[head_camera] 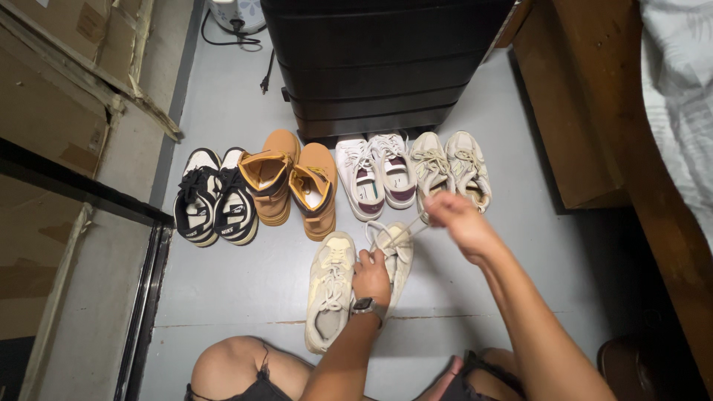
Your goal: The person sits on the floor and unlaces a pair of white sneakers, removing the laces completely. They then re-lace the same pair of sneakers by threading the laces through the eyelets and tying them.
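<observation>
Two cream sneakers lie side by side on the grey floor in front of me. My left hand [371, 276] rests on the right cream sneaker [395, 256], pressing down near its tongue. My right hand [453, 217] is raised above that shoe and pinches its white lace [405, 234], pulling it up and to the right. The left cream sneaker [330, 289] lies untouched beside my left wrist, which wears a watch.
A row of shoes stands behind: black-and-white sneakers [214, 197], tan boots [291, 180], white sneakers [375, 174], beige sneakers [449, 169]. A black suitcase [379, 67] stands at the back, cardboard boxes [52, 96] on the left, wooden furniture [579, 111] on the right.
</observation>
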